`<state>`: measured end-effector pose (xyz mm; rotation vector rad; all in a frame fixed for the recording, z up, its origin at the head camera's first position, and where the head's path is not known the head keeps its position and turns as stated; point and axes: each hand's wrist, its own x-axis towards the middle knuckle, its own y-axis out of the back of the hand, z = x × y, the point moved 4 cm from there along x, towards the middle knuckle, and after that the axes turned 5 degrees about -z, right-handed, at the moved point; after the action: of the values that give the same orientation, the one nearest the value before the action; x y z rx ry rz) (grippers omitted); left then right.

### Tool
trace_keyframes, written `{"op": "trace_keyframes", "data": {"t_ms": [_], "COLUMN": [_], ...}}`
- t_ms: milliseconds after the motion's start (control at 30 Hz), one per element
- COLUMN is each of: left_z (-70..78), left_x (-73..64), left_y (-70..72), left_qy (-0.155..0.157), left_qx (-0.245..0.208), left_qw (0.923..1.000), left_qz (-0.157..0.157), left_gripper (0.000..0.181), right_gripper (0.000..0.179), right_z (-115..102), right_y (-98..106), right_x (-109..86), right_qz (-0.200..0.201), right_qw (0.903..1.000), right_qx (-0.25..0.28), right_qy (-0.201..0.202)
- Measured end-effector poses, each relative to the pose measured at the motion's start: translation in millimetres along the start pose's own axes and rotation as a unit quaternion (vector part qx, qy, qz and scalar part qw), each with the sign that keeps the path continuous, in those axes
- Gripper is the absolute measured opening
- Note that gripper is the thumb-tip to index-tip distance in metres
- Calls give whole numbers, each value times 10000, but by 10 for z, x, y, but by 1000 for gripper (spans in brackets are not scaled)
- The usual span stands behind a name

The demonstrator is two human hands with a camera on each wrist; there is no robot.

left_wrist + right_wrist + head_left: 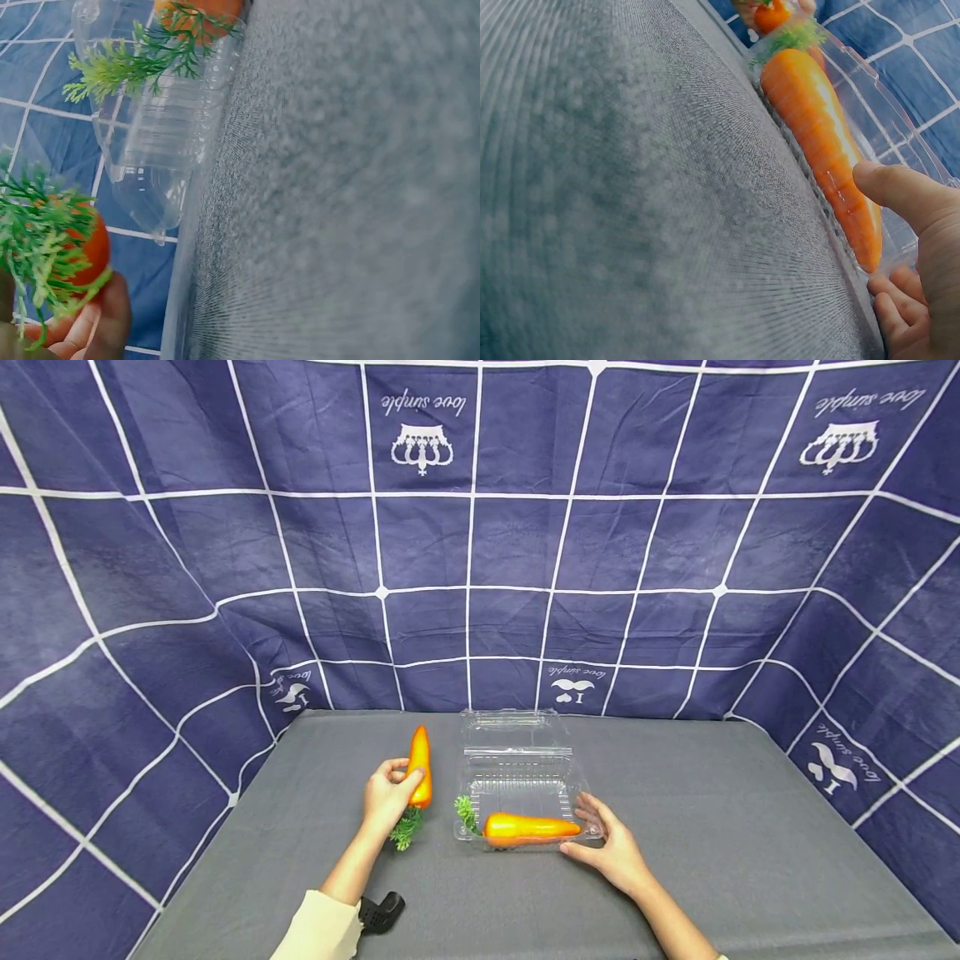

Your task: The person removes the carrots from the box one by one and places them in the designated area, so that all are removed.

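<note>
My left hand (388, 797) grips a toy carrot (421, 750) by its thick end, thumb on top. The tip points away from me, and the green leaves (406, 828) hang towards me below the hand. To its right stands a clear plastic clamshell container (517, 777) with its lid raised at the back. A second carrot (528, 829) lies crosswise along the container's front, leaves left and tip right. My right hand (611, 852) holds the container's front right corner, thumb at the front and fingers at the right side. In the right wrist view, the thumb (889, 187) overlaps this carrot near its tip.
A grey cloth (712, 827) covers the table. Behind and at both sides hangs a blue curtain (525, 543) with white grid lines; the container's raised lid (513, 727) is near its foot. A black device (382, 912) sits by my left wrist.
</note>
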<state>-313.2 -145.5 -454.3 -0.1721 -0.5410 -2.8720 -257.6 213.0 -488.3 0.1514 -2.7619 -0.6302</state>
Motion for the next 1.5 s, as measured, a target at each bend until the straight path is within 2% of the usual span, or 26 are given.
{"op": "trace_keyframes", "data": {"t_ms": [133,367,567,733,933,1200,1500], "left_z": [-51,-146,-203,-169,-106,-65,-51], "left_x": [-19,-32,-46,-72,-95,-116,-128], "left_y": [1,-19,-32,-24,-32,-54,-42], "left_qy": [42,161,220,130,30,-129,-16], "left_qx": [183,341,590,1077,1580,2015,2321], "left_qw": [9998,9987,9971,9932,9865,9787,9714], "left_qz": [-98,-351,-436,-428,-428,-368,-510], "left_gripper": [37,38,35,37,38,37,40], "right_gripper": [85,84,85,86,86,86,85], "right_z": [41,-13,29,58,57,46,42], "right_y": [3,-1,3,7,9,13,7], "right_x": [6,-4,0,11,9,5,5], "right_qz": [-17,51,-42,-79,-45,-49,-44], "right_qw": [10000,10000,10000,9998,10000,9999,9999], "right_qx": [27,-13,16,-28,-3,44,76], "right_qy": [-32,34,25,201,68,116,121]}}
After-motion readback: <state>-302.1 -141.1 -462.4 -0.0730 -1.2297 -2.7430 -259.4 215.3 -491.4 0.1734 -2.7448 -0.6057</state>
